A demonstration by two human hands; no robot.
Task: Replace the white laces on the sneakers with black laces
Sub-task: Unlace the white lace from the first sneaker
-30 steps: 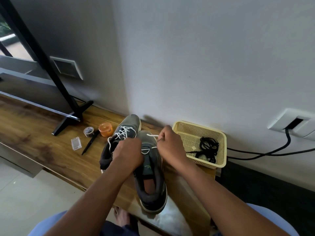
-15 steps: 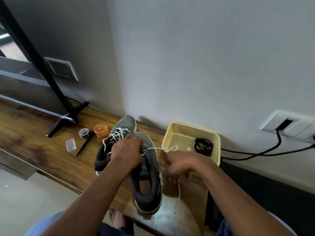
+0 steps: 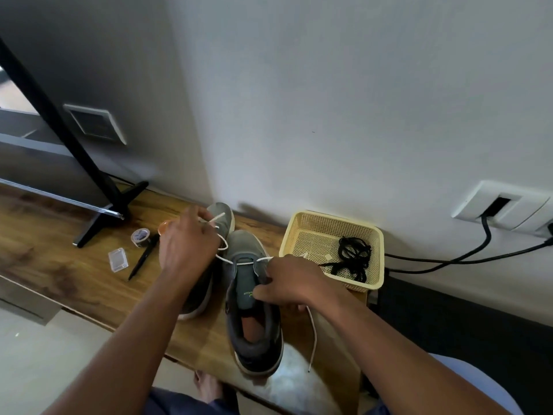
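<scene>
Two grey sneakers stand on a wooden bench [image 3: 59,265]. The near sneaker [image 3: 254,330] keeps only one white lace [image 3: 312,339] crossing at its lowest eyelets. My left hand [image 3: 187,247] is raised over the far sneaker [image 3: 223,215] and pinches one end of that lace, pulled up and left. My right hand [image 3: 287,284] grips the near sneaker's tongue and side; the lace's other end hangs down past it over the bench edge. Black laces [image 3: 353,259] lie bundled in a yellow basket [image 3: 302,232] to the right.
Left of the shoes lie a black pen [image 3: 143,260], a small clear box [image 3: 118,259], a tape roll [image 3: 140,236] and an orange lid, partly hidden. A black stand foot [image 3: 101,217] sits further left. Cables [image 3: 466,256] run from a wall socket at right.
My left hand has lifted up and left, drawing the white lace out of the upper eyelets. My right hand has moved from the bench beside the shoe onto its tongue.
</scene>
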